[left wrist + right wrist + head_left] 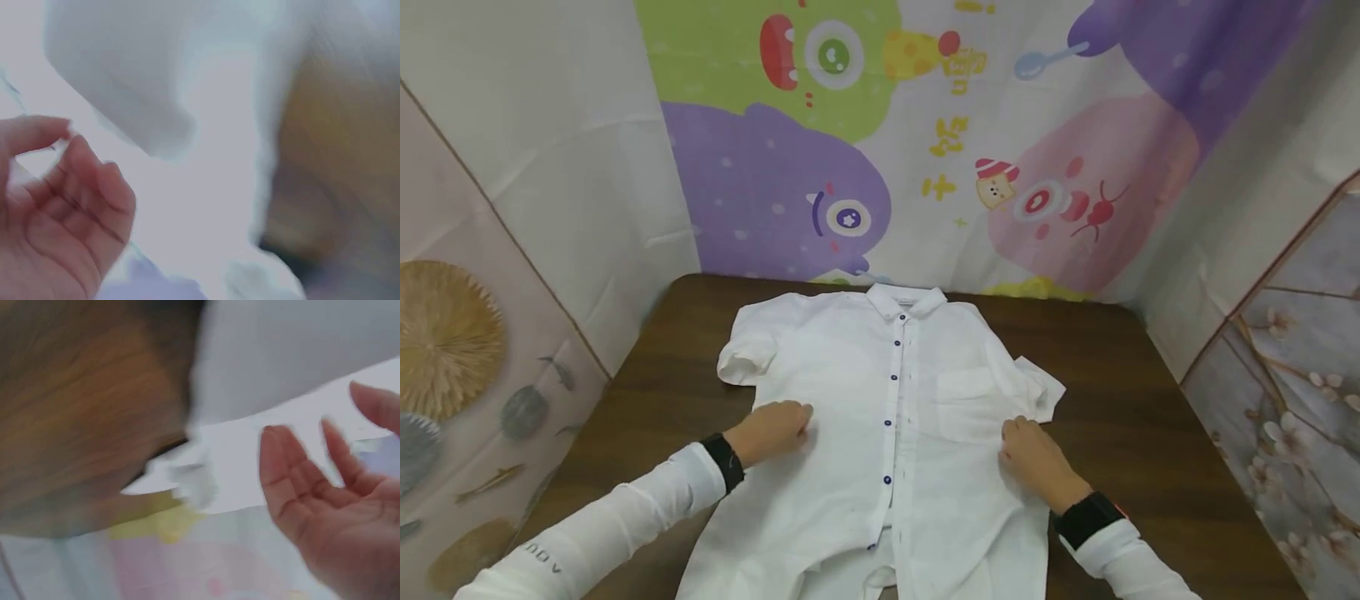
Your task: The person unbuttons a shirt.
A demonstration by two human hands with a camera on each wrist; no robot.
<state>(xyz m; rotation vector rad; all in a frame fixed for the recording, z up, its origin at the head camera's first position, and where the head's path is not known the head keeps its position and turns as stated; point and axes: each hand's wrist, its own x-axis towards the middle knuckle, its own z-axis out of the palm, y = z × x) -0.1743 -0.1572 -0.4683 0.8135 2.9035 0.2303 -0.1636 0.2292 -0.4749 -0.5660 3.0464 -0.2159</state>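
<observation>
A white short-sleeved shirt (842,400) with dark blue buttons lies front side up on the brown table, collar at the far side. My left hand (772,429) is over the shirt's left half as I see it, its fingers loosely bent. In the left wrist view, thumb and fingertips of the left hand (69,206) come close together, and no cloth shows between them. My right hand (1037,458) is at the shirt's right side, below the sleeve. The right wrist view shows the right hand (331,494) with relaxed fingers and its thumb apart, holding nothing.
The dark brown wooden table (1150,450) extends on both sides of the shirt. Behind it hangs a cartoon-printed cloth (925,233). Pale patterned panels (550,167) stand at left and right. The shirt's near end runs out of the head view.
</observation>
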